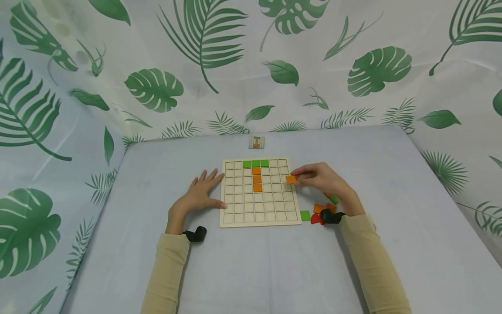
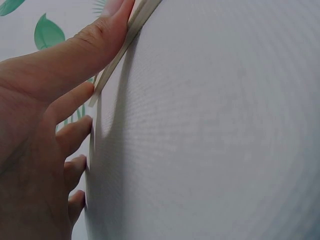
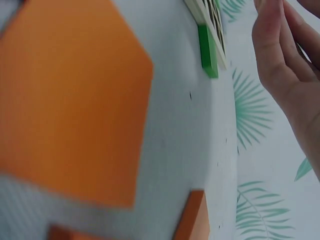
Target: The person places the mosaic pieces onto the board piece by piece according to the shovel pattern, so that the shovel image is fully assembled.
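A pale square grid board [image 1: 239, 196] lies on the table. In its top row sit 3 green square tiles [image 1: 256, 163], and below the middle one runs a column of 3 orange square tiles [image 1: 256, 179]. My right hand [image 1: 319, 178] pinches another orange tile [image 1: 290, 179] over the board's right edge; the right wrist view does not show that tile. With fingers spread, my left hand [image 1: 199, 192] touches the board's left edge with thumb and index finger. The left wrist view shows the thumb [image 2: 95, 47] against that edge.
Loose orange tiles [image 1: 319, 208], red pieces [image 1: 315, 219] and a green tile [image 1: 305, 215] lie right of the board, partly hidden by the right wrist camera [image 1: 331, 216]. A small pattern card [image 1: 256, 142] lies behind the board. Leaf-print cloth [image 1: 219, 104] rises behind the table.
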The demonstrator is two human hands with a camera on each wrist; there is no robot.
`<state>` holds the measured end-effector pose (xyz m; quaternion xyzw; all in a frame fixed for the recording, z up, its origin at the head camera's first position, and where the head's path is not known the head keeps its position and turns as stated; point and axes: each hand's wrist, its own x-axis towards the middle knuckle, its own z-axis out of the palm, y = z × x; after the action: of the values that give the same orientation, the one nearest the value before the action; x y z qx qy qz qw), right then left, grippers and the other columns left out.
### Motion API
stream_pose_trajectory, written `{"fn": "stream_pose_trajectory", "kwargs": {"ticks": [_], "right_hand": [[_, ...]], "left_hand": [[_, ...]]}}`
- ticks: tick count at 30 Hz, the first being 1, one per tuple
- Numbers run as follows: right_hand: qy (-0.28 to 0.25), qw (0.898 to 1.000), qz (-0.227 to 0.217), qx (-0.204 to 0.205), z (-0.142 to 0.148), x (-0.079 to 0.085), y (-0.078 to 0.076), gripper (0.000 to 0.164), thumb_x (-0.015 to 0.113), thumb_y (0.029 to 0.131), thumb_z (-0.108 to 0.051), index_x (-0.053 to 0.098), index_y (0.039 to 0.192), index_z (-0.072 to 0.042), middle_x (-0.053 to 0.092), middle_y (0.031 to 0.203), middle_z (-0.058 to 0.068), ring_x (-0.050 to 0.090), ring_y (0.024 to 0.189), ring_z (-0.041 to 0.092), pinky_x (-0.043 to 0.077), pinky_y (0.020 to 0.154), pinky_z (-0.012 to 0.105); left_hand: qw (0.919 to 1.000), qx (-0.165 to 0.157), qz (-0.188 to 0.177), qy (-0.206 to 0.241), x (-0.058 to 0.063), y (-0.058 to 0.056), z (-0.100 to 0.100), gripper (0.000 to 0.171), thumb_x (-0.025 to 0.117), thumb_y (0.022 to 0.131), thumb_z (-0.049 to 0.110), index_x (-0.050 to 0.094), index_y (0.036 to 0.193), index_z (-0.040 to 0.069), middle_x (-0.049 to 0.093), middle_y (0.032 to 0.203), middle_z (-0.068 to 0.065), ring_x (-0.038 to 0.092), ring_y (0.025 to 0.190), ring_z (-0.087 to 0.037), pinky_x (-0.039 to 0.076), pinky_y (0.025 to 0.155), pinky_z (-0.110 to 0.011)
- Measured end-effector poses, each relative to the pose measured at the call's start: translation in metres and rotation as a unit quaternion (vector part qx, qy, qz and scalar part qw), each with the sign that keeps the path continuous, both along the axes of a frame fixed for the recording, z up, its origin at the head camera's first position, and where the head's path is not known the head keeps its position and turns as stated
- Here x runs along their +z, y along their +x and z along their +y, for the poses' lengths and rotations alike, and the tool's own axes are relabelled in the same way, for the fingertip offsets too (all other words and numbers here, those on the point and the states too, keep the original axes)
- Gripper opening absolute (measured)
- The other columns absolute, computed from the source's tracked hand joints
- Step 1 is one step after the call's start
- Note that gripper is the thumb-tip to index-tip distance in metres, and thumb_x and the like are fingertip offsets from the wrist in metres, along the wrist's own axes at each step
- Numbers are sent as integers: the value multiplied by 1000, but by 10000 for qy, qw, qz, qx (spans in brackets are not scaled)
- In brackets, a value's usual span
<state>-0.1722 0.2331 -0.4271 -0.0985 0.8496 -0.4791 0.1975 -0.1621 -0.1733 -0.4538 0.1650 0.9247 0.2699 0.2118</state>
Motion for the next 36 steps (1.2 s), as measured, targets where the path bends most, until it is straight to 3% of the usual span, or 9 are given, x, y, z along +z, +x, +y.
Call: {"fn": "stream_pose_trajectory", "kwargs": {"ticks": [4,10,19,28,36], "right_hand": [[29,9998,164,-73,-7,-2,1,35,77,93,-21,73,125,-6,76,114,12,70,94,17,55,82,28],[-48,9992,395,6,-18,-1,2,37,78,93,-24,73,125,-7,75,118,10,70,97,16,55,85,21],[-40,9984,547,101,-37,3,6,36,78,93,-22,73,125,-5,75,120,12,71,104,24,59,94,36],[-68,9966,826,-32,-55,4,11,32,77,93,-15,74,123,-1,75,118,16,73,100,27,60,89,37],[136,9967,784,-166,-72,7,17,31,77,92,-16,75,120,-3,75,118,15,72,99,26,61,88,40]], "left_hand": [[10000,-3,-30,-5,1,0,0,108,85,82,45,23,166,18,7,174,-11,-9,160,-38,-6,128,-59],[10000,-6,-21,6,2,1,1,108,85,82,44,23,166,17,7,174,-12,-8,160,-39,-5,128,-60],[10000,17,-13,-32,1,1,0,107,85,81,44,24,165,18,8,174,-10,-7,160,-38,-6,128,-59],[10000,41,-4,-55,-1,0,1,107,85,82,43,24,165,18,7,174,-10,-7,160,-38,-5,128,-59],[10000,40,-17,-79,-2,-1,1,106,85,82,44,24,166,18,7,174,-10,-8,160,-37,-6,128,-59]]}}
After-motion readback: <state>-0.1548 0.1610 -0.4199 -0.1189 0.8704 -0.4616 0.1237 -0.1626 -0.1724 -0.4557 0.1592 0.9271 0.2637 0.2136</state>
